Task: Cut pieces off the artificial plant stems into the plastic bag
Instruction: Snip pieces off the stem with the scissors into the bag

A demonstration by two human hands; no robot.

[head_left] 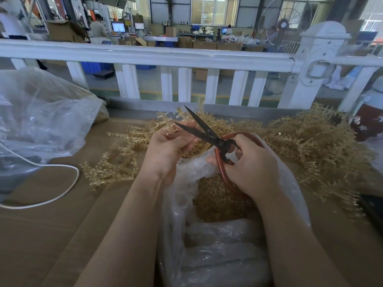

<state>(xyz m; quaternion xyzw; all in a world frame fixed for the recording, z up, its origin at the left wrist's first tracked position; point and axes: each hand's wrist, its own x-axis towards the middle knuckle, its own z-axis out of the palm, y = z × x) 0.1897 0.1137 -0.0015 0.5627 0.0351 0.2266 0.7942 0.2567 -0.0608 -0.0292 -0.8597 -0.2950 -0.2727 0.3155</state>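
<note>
My left hand (167, 146) grips a tan artificial plant stem (165, 121) that sticks up past my fingers, over the mouth of the clear plastic bag (290, 183). My right hand (248, 164) holds the black scissors (201, 129) by their red-brown looped handles; the blades are spread apart and point up and left, beside the stem at my left fingertips. Many small tan cut pieces (219, 201) lie inside the bag below my hands.
A heap of tan stems (306, 146) covers the cardboard-topped table (51, 235) to the right and behind; a few more stems (112, 168) lie at left. A large crumpled plastic bag (41, 121) and white cord (68, 183) sit far left. A white railing (165, 56) borders the back.
</note>
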